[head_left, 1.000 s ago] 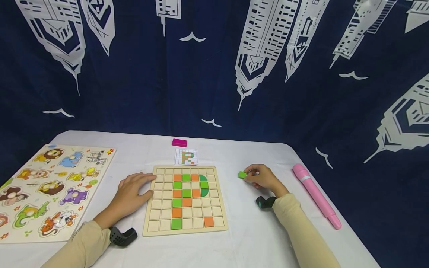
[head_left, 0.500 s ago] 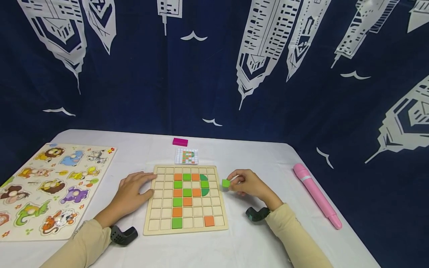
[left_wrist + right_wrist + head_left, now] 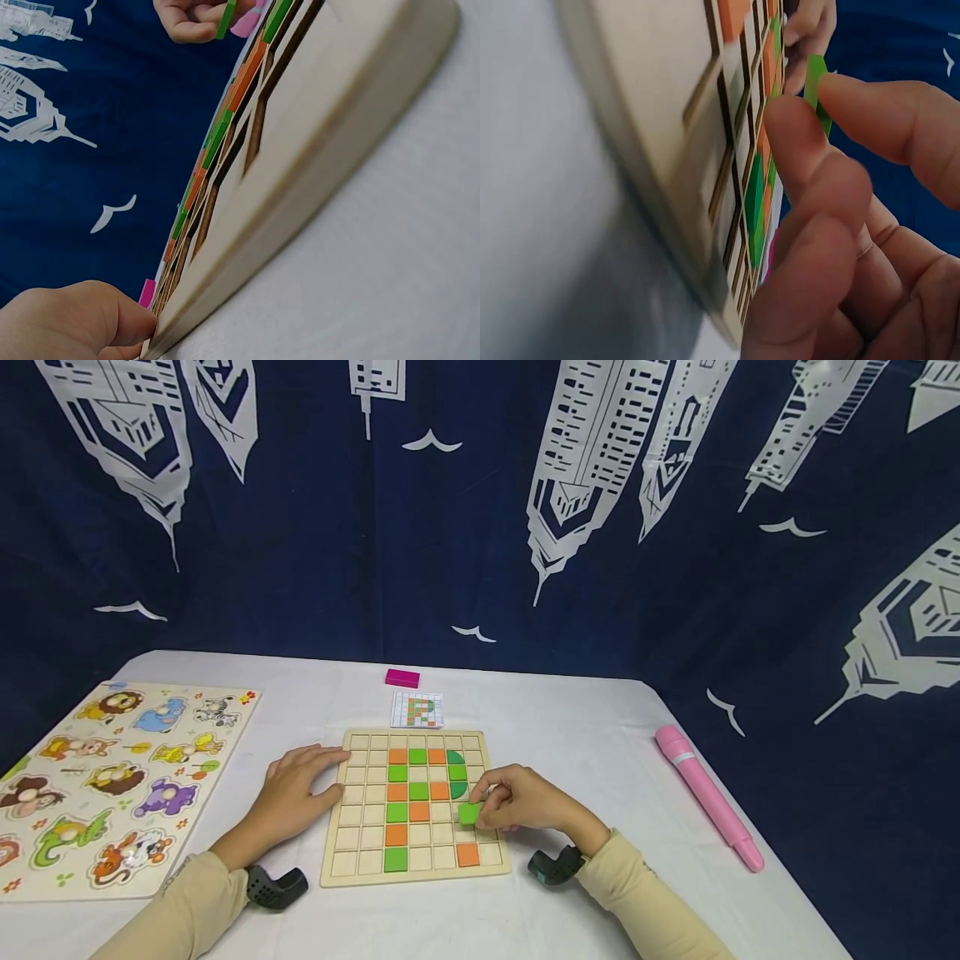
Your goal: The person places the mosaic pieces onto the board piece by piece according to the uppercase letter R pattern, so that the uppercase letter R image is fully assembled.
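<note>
My right hand (image 3: 525, 802) pinches a green square tile (image 3: 468, 813) between thumb and fingertips, above the right part of the wooden grid board (image 3: 348, 877). In the right wrist view the tile (image 3: 815, 86) stands on edge between the fingertips, apart from the board. My left hand (image 3: 296, 793) touches the board's left edge with thumb and fingers spread. In the left wrist view a digit of the left hand (image 3: 82, 322) meets the board's rim. Orange and green square tiles and two dark green rounded pieces sit in the grid cells, with a lone orange tile (image 3: 467, 855) near the lower right.
Behind the board lie a small pattern card (image 3: 417, 710) and a magenta block (image 3: 402, 678). An animal puzzle board (image 3: 127, 785) lies at the left, and a pink pen-shaped stick (image 3: 708, 797) at the right. A dark blue printed cloth (image 3: 322, 552) hangs behind the white table.
My right hand has carried the green tile leftward and nearer, from the table at the right to above the board. My left hand stays at the board's left edge.
</note>
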Action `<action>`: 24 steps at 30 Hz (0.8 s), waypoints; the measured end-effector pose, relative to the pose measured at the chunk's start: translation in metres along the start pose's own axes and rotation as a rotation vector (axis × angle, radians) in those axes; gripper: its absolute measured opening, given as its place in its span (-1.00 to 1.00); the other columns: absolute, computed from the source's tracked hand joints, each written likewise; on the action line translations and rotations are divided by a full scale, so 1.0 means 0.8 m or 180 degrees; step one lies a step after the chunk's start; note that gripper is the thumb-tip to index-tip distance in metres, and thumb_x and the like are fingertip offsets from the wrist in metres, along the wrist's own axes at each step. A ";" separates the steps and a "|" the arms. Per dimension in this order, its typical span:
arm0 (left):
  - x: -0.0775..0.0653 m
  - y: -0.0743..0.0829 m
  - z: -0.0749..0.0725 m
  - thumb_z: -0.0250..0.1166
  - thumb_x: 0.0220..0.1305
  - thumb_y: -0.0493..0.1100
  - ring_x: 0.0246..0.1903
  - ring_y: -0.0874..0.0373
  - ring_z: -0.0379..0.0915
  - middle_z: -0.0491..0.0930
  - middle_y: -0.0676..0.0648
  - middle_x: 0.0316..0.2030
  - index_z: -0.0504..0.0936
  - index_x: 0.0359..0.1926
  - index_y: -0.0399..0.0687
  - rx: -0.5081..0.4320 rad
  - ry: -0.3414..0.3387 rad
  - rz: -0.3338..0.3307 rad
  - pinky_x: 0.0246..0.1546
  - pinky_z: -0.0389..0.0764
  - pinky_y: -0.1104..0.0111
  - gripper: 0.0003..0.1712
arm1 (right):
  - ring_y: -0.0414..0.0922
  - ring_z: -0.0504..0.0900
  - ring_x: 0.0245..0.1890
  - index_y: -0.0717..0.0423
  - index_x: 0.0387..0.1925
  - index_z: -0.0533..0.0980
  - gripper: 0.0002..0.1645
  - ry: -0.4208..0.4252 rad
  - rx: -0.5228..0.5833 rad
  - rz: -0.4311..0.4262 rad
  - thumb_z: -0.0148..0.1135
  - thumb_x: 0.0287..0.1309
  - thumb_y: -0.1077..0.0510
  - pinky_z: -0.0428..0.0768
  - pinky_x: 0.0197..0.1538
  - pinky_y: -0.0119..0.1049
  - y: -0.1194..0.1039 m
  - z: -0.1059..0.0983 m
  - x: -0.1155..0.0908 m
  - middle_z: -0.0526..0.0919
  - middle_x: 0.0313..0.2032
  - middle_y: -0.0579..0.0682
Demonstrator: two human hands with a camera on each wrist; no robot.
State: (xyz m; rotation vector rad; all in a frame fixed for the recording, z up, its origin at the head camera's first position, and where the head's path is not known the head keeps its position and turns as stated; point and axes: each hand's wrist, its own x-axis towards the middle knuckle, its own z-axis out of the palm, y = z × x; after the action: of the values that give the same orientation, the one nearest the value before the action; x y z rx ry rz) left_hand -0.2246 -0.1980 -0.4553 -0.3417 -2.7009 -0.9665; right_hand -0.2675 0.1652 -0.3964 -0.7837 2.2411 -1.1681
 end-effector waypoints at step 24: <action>0.001 0.000 0.000 0.36 0.38 -0.18 0.48 -0.40 0.24 0.57 -0.31 0.38 0.65 0.35 -0.20 0.0018 -0.0031 -0.0011 0.40 0.13 -0.32 -0.45 | -0.37 0.44 -0.56 0.22 -0.20 0.69 -0.79 -0.0224 -0.0584 -0.0205 0.55 0.13 0.40 0.41 -0.41 -0.50 -0.018 0.034 0.023 0.62 -0.50 -0.24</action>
State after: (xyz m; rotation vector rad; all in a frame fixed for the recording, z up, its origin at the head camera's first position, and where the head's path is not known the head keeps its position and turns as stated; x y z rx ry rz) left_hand -0.2257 -0.1984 -0.4549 -0.3415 -2.7133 -0.9603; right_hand -0.2592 0.1307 -0.4015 -0.9599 2.3026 -0.9567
